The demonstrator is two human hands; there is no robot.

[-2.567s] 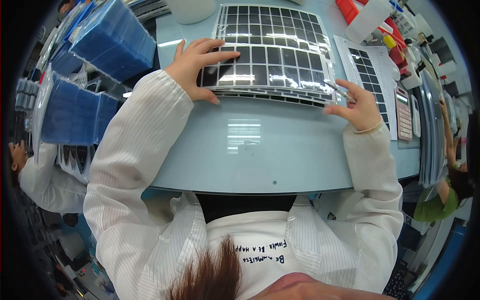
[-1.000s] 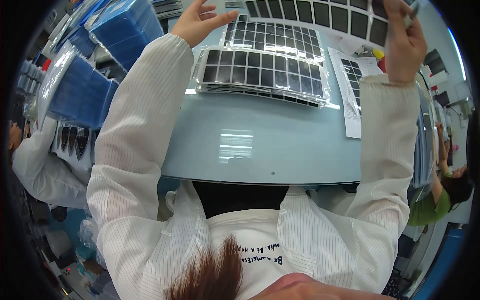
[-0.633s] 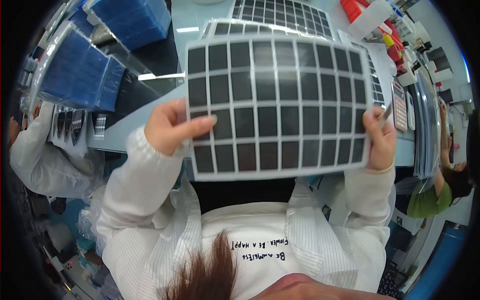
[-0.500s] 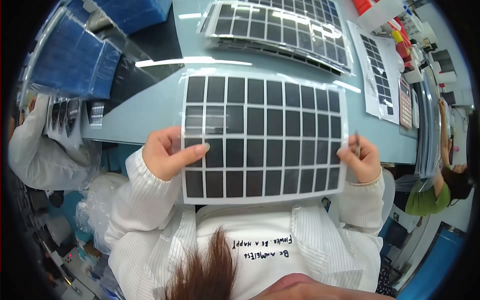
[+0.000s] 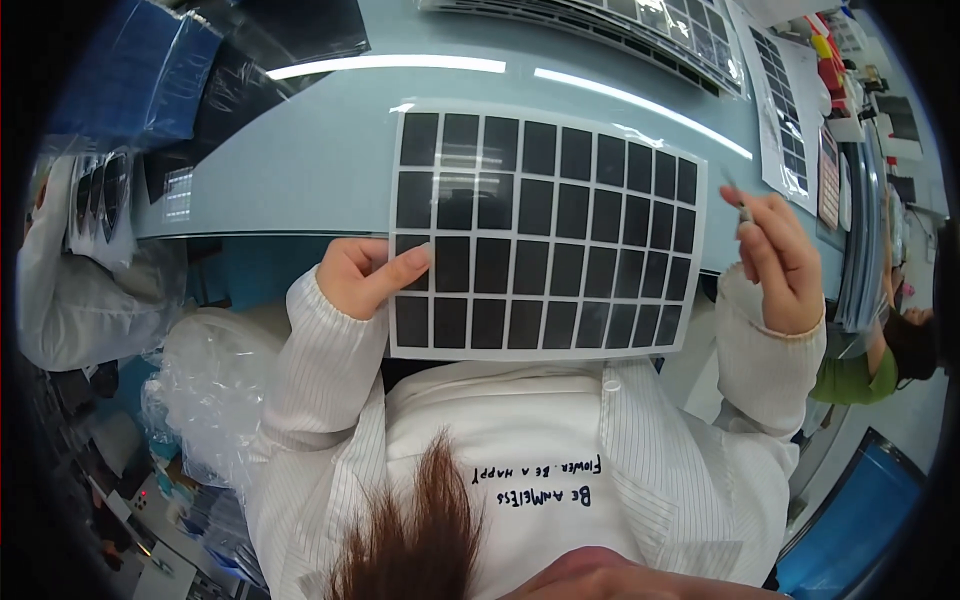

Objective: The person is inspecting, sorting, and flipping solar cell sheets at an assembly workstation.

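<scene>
A flat sheet of black rectangular stickers (image 5: 550, 265), set in rows on a pale backing, is held up in front of my chest. It overlaps the table's near edge. My left hand (image 5: 360, 280) pinches its left side, thumb on top of the stickers and the other fingers underneath. To the right of the sheet and apart from it, my right hand (image 5: 782, 255) is raised with its fingers bent together. Between thumb and fingers is a slim, metallic-looking tool (image 5: 743, 212), mostly hidden; its kind is too small to make out.
A stack of similar sheets (image 5: 640, 35) lies at the table's far side. Right of it are a sheet of black labels (image 5: 780, 110) and a pink calculator (image 5: 829, 180). Blue plastic-wrapped blocks (image 5: 130, 75) stand far left. People sit at both sides; one wears a white sleeve (image 5: 75, 300).
My right hand has let go of the sheet's right edge and moved up and right. My left hand still grips the sheet, which sits slightly higher and further right in view.
</scene>
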